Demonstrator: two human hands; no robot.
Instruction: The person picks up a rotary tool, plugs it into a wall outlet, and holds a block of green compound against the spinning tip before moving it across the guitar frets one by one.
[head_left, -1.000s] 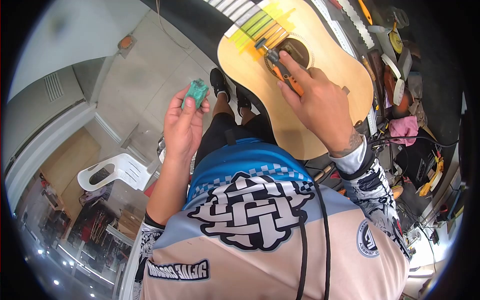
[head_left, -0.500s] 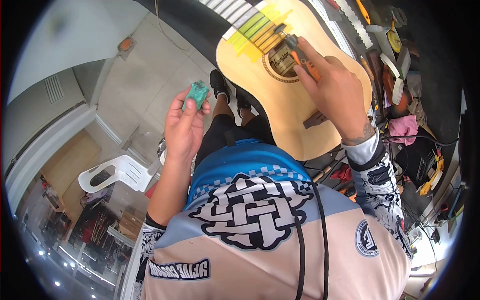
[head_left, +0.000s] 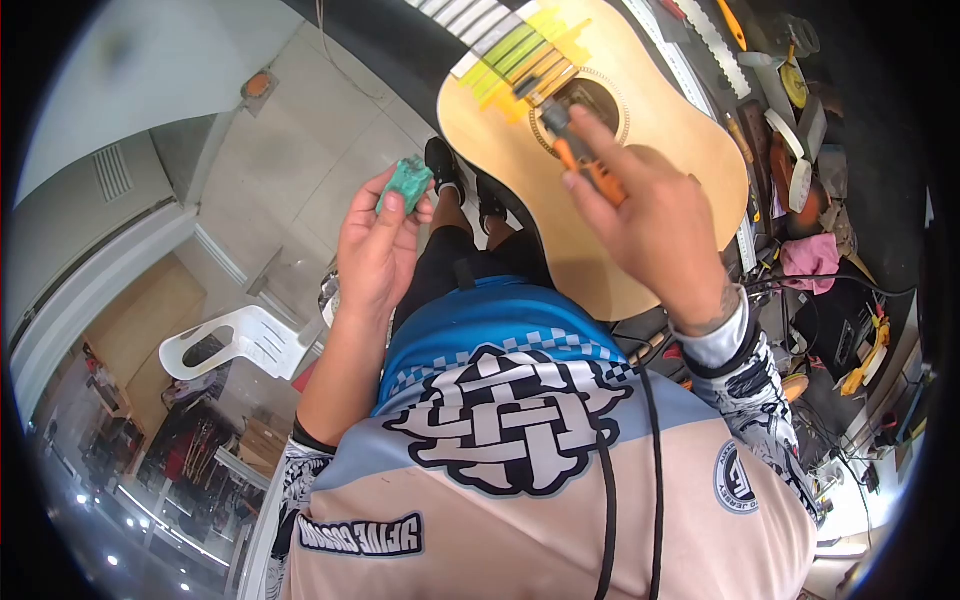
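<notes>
A green, crumbly-edged block of polishing compound is pinched between the thumb and fingers of my left hand, raised over the floor. My right hand is wrapped round an orange and grey rotary tool. The tool's small dark wheel overlaps the upper end of the fretboard, close to the sound hole. Yellow tape covers the wood around that end of the fretboard. The pale acoustic guitar lies face up, its bridge hidden behind my right hand.
Right of the guitar, a cluttered bench holds a pink cloth, a notched white strip, a yellow tape measure and several tools. A black cable runs across it. On the left stands a white plastic chair.
My right hand has brought the rotary tool down and left, from farther over the fretboard to its edge by the sound hole. My left hand has shifted slightly right with the green block.
</notes>
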